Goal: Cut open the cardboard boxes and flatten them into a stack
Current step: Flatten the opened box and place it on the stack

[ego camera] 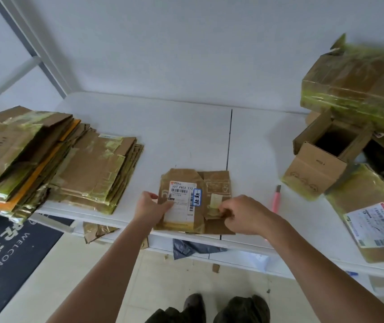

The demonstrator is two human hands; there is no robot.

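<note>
A flattened cardboard box (195,201) lies at the near edge of the white table (186,136), its long axis running left to right and its near side hanging slightly over the rim. A white shipping label (183,199) faces up on its left half, text reading upright from the near side. The left hand (151,207) holds the box's left edge, thumb on top near the label and fingers tucked under, out of sight. The right hand (242,214) pinches a small flap or tape piece on the right half with curled fingers; what exactly is pinched is hard to make out.

A pink utility knife (277,198) lies just right of the box, pointing away, partly hidden by the right wrist. On the far left sits the stack of flattened boxes (58,159), overhanging the near table edge. On the right stand unopened and open boxes (321,166), blurred and cut off by the frame. Bare tabletop lies open between the stack and the flat box, and beyond it to the wall.
</note>
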